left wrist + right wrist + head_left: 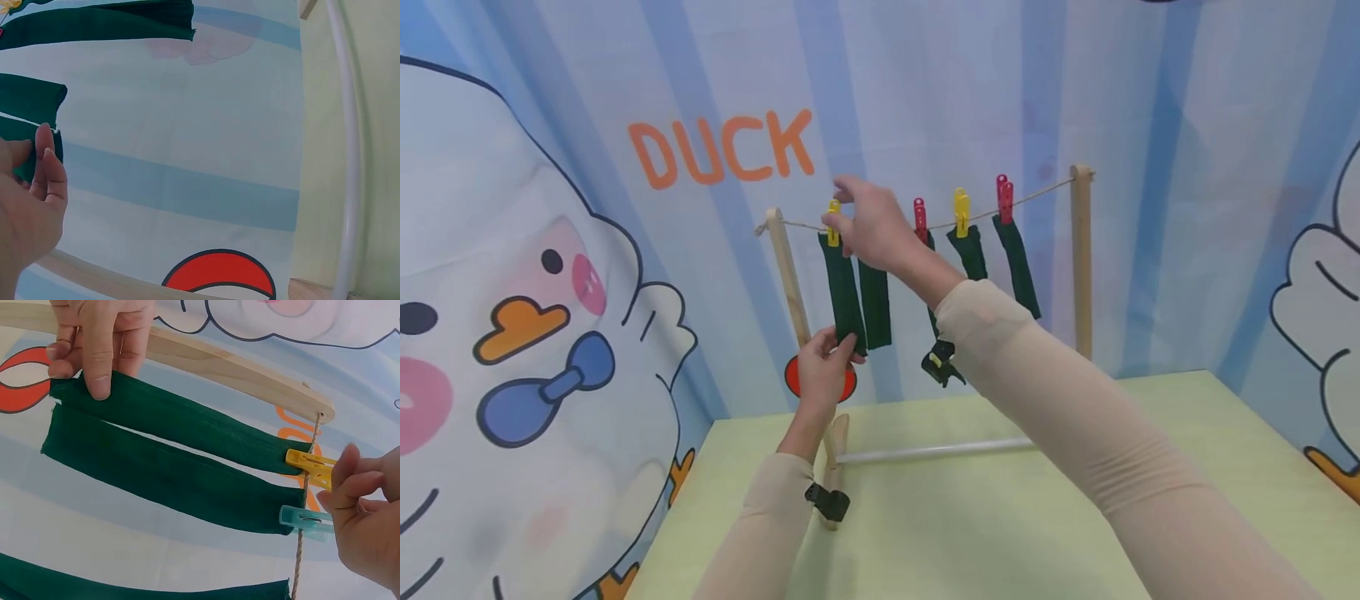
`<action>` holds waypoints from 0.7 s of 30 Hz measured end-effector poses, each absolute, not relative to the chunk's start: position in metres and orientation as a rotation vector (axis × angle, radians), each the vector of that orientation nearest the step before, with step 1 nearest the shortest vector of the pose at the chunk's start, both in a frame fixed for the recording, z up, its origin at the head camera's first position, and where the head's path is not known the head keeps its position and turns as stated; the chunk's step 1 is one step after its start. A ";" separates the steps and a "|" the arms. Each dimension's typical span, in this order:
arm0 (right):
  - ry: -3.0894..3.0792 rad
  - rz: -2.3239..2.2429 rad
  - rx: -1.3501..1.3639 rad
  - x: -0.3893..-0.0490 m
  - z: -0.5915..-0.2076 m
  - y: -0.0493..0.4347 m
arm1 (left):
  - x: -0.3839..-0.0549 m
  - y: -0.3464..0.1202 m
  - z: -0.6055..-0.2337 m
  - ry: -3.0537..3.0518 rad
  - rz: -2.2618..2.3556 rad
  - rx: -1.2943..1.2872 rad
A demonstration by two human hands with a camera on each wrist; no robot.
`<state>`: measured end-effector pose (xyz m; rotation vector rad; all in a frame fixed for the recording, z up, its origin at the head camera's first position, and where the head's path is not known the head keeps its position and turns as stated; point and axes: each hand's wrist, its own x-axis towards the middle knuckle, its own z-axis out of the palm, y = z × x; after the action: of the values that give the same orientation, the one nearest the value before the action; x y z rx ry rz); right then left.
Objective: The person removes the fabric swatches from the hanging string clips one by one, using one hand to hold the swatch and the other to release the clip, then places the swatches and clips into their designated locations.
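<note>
My left hand [822, 369] pinches the lower end of a dark green cloth strip [844, 292] between thumb and fingers. At its top, a yellow clothespin [303, 460] clips this strip to a thin rope [297, 562]. My right hand [874, 225] is right at that clothespin, thumb and fingers spread apart around its handle end. Close beside hangs a second green strip [169, 472], held by a teal clothespin [299, 517] whose outer end is partly hidden by the right fingers. In the left wrist view, the left fingertips [44, 137] lie at the strip's bottom edge.
Further right on the rope, more green strips [1017, 265] hang from red [1005, 200] and yellow [962, 212] clothespins. Wooden posts [1081, 258] carry the rope, and a white rod [936, 451] joins the base low over the pale table [962, 517]. A printed curtain stands behind.
</note>
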<state>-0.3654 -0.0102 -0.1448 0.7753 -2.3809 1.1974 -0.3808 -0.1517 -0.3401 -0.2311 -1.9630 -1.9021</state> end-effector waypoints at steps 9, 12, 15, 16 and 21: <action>-2.369 1.213 0.770 -0.366 -0.145 -0.009 | -0.379 -0.150 -0.333 -1.947 -1.908 -0.291; -2.361 1.226 0.777 -0.366 -0.146 -0.010 | -0.378 -0.149 -0.331 -1.953 -1.917 -0.269; -2.367 1.238 0.774 -0.366 -0.146 -0.011 | -0.377 -0.148 -0.329 -1.962 -1.905 -0.236; -2.371 1.235 0.769 -0.366 -0.146 -0.012 | -0.377 -0.148 -0.329 -1.965 -1.897 -0.227; -2.400 1.244 0.736 -0.365 -0.143 -0.012 | -0.379 -0.146 -0.328 -1.968 -1.872 -0.207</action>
<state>-0.3651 -0.0124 -0.1429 0.7361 -2.4002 1.2444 -0.3788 -0.1464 -0.3280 -0.2071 -1.9685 -1.8720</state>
